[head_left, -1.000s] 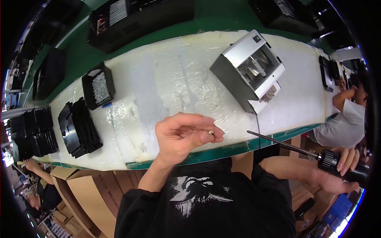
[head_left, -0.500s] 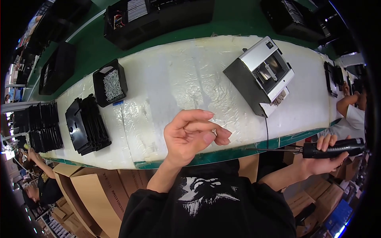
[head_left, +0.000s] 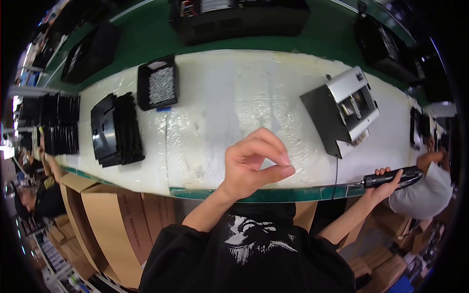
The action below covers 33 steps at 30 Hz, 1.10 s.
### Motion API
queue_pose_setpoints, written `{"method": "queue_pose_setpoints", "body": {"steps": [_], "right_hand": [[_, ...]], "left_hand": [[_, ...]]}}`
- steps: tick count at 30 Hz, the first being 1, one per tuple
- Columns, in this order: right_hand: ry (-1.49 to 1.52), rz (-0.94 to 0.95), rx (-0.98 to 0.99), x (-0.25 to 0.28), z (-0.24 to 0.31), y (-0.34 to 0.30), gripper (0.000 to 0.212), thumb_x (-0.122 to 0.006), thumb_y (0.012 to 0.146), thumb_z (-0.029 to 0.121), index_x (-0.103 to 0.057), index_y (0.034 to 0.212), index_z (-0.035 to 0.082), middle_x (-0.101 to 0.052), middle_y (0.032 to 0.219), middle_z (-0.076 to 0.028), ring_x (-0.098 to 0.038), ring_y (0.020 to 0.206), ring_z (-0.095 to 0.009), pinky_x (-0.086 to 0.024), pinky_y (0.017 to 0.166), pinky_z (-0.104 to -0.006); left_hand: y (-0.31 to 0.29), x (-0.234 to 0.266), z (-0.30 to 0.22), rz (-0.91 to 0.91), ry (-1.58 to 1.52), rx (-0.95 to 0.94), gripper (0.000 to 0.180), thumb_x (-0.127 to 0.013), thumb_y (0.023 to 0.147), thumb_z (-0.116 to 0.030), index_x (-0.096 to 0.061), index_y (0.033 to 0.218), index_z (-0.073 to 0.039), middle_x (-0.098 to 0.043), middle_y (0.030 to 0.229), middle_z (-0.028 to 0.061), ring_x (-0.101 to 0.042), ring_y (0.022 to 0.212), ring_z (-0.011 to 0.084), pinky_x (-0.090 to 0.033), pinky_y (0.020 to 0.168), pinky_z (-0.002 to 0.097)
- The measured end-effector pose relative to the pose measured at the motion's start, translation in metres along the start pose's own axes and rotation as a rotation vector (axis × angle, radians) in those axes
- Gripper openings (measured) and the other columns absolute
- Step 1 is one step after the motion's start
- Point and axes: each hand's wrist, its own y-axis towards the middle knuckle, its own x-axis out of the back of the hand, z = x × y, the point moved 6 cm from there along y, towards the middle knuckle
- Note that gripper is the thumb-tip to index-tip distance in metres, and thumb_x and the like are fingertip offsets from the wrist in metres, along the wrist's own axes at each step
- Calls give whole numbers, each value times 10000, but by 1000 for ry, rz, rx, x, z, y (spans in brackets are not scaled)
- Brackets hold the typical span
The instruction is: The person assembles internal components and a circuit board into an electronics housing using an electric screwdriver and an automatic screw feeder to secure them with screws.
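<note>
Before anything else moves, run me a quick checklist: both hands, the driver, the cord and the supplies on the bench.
1. Right hand gripping the power screwdriver: ok.
2. Left hand pinching, thumb toward forefinger: ok.
3. A part between its fingertips: cannot tell; none shows.
4. Driver shaft free of the thin cord: cannot tell; they cross in this view.
5. Black bin upright, with small metal parts inside: ok.
6. Stacked black parts on the bench, apart from both hands: ok.
</note>
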Motion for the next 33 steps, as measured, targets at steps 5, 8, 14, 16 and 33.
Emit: {"method": "queue_pose_setpoints", "body": {"steps": [5, 8, 14, 16, 33], "right_hand": [[-289, -2, 34, 29, -47, 56, 385, -636, 839, 122, -403, 1131, 28, -567, 874, -136, -581, 655, -211, -492, 501, -320], [-372, -20, 65, 31, -73, 72, 434, -664, 793, 61, -413, 1141, -10, -579, 896, -147, -614, 702, -234, -523, 546, -337], [-585, -43, 255, 41, -108, 101, 439, -748, 718, 115, -517, 1033, -85, -620, 959, -181, -624, 722, -223, -531, 682, -327], [-715, -77, 376, 46, -108, 111, 511, -758, 711, 189, -510, 1056, -95, -624, 988, -197, -626, 785, -266, -514, 750, -357], [-697, -100, 329, 36, -106, 84, 625, -711, 787, 194, -408, 1247, -103, -569, 1149, -233, -593, 969, -308, -467, 874, -355]], "left_hand": [[-12, 17, -4, -128, 57, 209, 241, -691, 731, 120, -665, 949, 21, -618, 906, 92, -593, 840, 150, -480, 750, 258], [-25, 39, -4, -170, 286, 205, 195, -633, 800, 88, -663, 981, 22, -611, 899, 111, -605, 809, 172, -506, 713, 287], [-60, 94, -4, -394, 534, 332, 151, -660, 826, -16, -691, 974, -14, -653, 891, 64, -594, 817, 115, -465, 726, 237], [-70, 113, -2, -500, 681, 412, 123, -687, 810, -55, -700, 929, -28, -660, 845, 58, -602, 751, 110, -464, 676, 230], [-7, 204, -159, -679, 1788, -31, 161, -613, 832, -78, -680, 971, -33, -665, 887, 140, -642, 738, 279, -500, 656, 330]]}}
